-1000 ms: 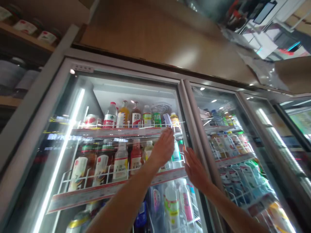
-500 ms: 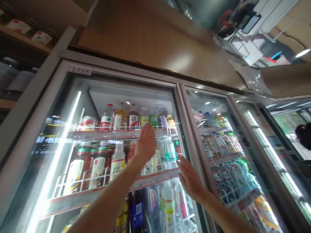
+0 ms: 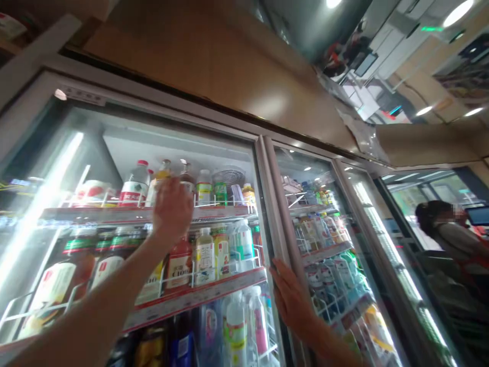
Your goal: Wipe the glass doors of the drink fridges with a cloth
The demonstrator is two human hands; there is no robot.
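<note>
My left hand [image 3: 173, 206] is raised in front of the glass door [image 3: 183, 137] of a drinks fridge, level with the top shelf. Its fingers look extended, though slightly blurred, and nothing shows in them; contact with the glass cannot be made out. Behind it stand bottles, among them a red-capped bottle [image 3: 134, 184] and a green can [image 3: 220, 192]. Lower and to the right, my right hand [image 3: 292, 298] is at the door's right edge, beside the metal frame [image 3: 272, 204]. Its fingers are stretched out, with no object visible in them.
More glass-doored coolers [image 3: 321, 229] run off to the right, stocked with bottles. A brown panel [image 3: 198, 66] spans above the doors. At far right a person [image 3: 451, 229] stands near a dark screen [image 3: 477, 215]. Ceiling lights [image 3: 458, 12] show at upper right.
My left hand has moved left across the front of the door. My right hand stays by the door's edge. The view has shifted right, bringing more of the person into sight.
</note>
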